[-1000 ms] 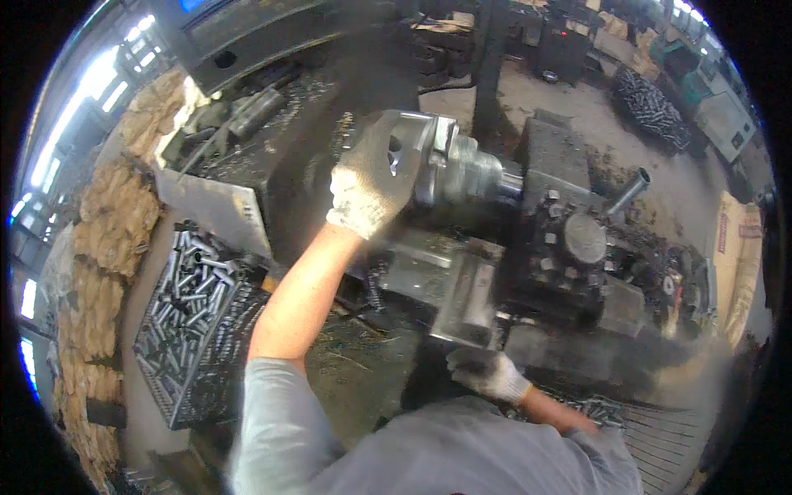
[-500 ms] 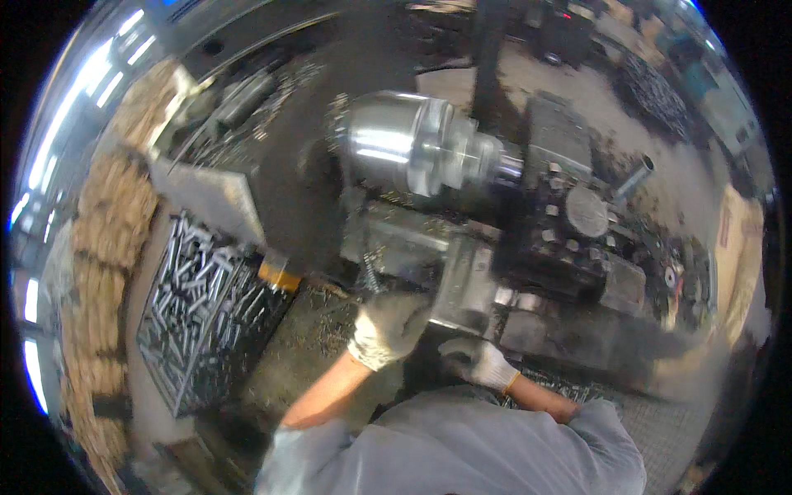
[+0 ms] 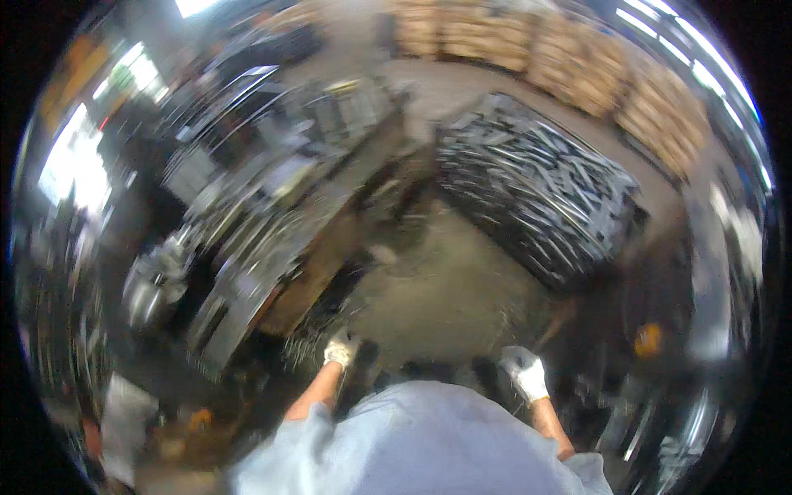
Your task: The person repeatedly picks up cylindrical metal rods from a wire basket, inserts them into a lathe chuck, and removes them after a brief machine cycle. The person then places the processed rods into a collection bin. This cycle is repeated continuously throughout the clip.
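Note:
My left hand point(image 3: 341, 348), in a white work glove, hangs low beside the near end of a long metal machine bench point(image 3: 280, 239). Motion blur smears its fingers, and nothing can be made out in them. On the other side of my body, my right hand point(image 3: 525, 373) wears a white glove with a greyed finger area. Its fingers look bent, but blur hides whether they close on anything. Both hands are well apart, over dark floor. A large bin of loose metal rods point(image 3: 544, 177) lies ahead to the right.
Stacked tan sacks point(image 3: 577, 66) stand beyond the bin along the back. A shiny round metal part point(image 3: 148, 299) is on the left. Oily-looking floor point(image 3: 437, 289) stretches ahead between bench and bin. An orange spot point(image 3: 648, 339) shows on dark equipment at right.
My body has turned sharply left, away from the lathe with the shiny chuck. My hands have left the machine and dropped apart at my sides. The rod bin now appears ahead right.

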Demonstrator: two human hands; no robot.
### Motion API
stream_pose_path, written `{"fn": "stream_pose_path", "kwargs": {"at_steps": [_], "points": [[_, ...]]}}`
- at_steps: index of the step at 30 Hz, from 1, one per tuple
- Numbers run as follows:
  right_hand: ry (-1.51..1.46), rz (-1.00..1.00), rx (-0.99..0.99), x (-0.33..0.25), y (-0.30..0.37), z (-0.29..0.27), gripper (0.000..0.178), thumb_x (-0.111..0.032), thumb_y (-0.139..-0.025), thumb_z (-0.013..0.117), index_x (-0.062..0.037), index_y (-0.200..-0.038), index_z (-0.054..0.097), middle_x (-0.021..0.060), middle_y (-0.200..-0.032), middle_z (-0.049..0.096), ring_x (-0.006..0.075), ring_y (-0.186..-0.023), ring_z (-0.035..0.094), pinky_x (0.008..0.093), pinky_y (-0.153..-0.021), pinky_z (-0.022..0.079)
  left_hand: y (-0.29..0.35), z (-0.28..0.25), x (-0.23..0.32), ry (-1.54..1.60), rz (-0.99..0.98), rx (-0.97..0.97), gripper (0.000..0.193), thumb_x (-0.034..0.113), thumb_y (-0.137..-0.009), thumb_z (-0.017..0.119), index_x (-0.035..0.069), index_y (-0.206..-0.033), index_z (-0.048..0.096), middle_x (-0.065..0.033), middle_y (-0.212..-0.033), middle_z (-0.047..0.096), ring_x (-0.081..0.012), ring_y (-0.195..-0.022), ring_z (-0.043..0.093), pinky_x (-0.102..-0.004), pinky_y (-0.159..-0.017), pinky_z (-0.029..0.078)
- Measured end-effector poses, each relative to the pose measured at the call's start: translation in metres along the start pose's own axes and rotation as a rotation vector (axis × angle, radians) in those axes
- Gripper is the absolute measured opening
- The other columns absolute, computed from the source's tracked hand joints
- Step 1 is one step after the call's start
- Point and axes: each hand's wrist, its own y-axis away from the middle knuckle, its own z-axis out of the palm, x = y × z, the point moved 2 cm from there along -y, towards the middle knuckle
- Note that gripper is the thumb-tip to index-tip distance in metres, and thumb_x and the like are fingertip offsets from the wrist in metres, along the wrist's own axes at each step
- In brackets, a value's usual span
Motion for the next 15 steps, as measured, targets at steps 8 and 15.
{"fn": "stream_pose_path", "kwargs": {"at_steps": [8,15], "points": [[0.196,-0.368,-0.608,-0.191,-0.173,0.18,0.025,-0.024,-0.09,0.072,-0.005,-0.104,0.078,0.0177,-0.101,0.077,0.0299,-0.092,0.076,0.0386,-0.083,0.058,0.102,-0.136,-0.234,1.307,-0.599,0.859,0.032,0.031,-0.102,0.058,0.0,-0.099,0.065,-0.013,-0.093,0.073,-0.0298,-0.085,0.067,-0.0456,-0.08,0.053],[0.081,-0.691,-0.852,-0.344,-0.261,0.272,0.025,-0.012,-0.092,0.069,-0.0035,-0.115,0.076,0.018,-0.106,0.077,0.0207,-0.097,0.075,0.0337,-0.089,0.058,0.208,-0.203,-0.258,-0.19,-1.293,1.367,0.047,0.035,-0.111,0.047,-0.003,-0.139,0.055,-0.0285,-0.142,0.06,-0.0432,-0.125,0.061,-0.0465,-0.107,0.047]]}}
